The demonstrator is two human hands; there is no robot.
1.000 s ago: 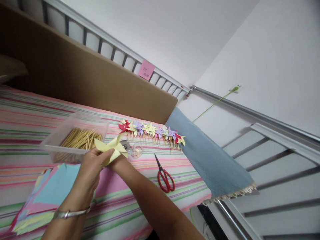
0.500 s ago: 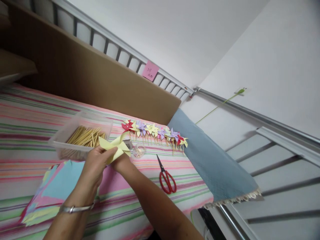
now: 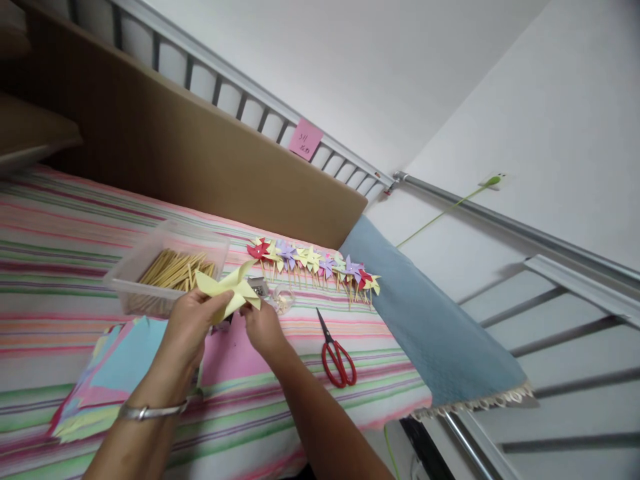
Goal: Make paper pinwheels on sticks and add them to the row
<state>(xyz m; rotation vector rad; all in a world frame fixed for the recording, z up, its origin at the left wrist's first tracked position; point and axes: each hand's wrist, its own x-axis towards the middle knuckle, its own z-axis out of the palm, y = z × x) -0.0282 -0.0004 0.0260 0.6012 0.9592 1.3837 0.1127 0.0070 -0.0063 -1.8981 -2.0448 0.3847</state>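
The left hand pinches a pale yellow, folded-paper pinwheel by its near left side, thumb uppermost, and holds it raised above the striped pink, green and white cloth. The pinwheel's blades spread in several directions, so it has no strong long axis; one curls up and away towards the cloth's far edge, another points towards the right edge, at the right hand. That hand is the key neighbour: its bent fingers lie just below and to the right of the pinwheel, on the side opposite the left thumb. Whether they touch or grip anything cannot be told, since the fingertips are partly hidden. Under both hands lies a flat pink paper sheet, with a fanned stack of coloured paper squares to its left. Beyond the left hand, towards the far edge, stands a clear plastic box of thin wooden sticks. Near the cloth's right edge, red-handled scissors point their dark blades towards the far edge, where small finished pinwheels lie in a row.
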